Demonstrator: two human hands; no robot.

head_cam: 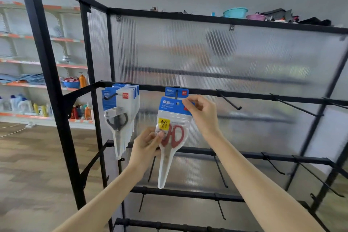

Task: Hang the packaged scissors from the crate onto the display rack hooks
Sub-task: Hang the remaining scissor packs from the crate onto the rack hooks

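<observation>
A pack of red-handled scissors with a blue header card hangs in front of the second hook on the top bar of the black display rack. My right hand pinches its header at the top right. My left hand grips the pack's left side at the handles. Another blue-headed pack sits on the same hook behind it. On the first hook, several packs of black-handled scissors hang in a stack. The crate is out of view.
Bare hooks jut from the top bar to the right, and more stick out from the lower bars. A ribbed translucent panel backs the rack. Store shelves with bottles stand at the far left over a wooden floor.
</observation>
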